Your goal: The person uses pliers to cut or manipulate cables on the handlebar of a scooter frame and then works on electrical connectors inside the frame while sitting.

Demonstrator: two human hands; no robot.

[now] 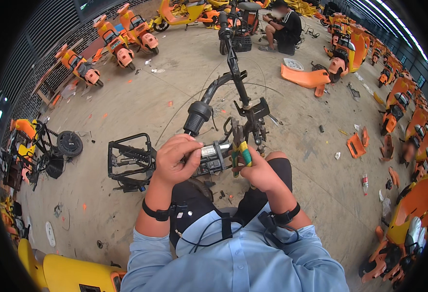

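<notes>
A stripped black scooter frame stands before me, its handlebar [214, 87] reaching up and away with a black ribbed grip [198, 117]. My left hand [177, 158] is closed just below that grip, thumb pressed against the curled fingers; whatever they pinch is hidden or too small to name. In my right hand [261, 171] are pliers [242, 152] with green and yellow handles, jaws pointing up beside the steering column [243, 95]. A silver metal part [208, 151] of the frame shows between my hands. A black tubular rack [129, 163] lies at the left.
Orange and yellow scooters [119, 46] line the far left, with more [403, 97] along the right. A person [287, 29] crouches at the back. Orange body panels [305, 75] and small scraps lie on the concrete floor [316, 194]. A wheel [69, 143] is at the left.
</notes>
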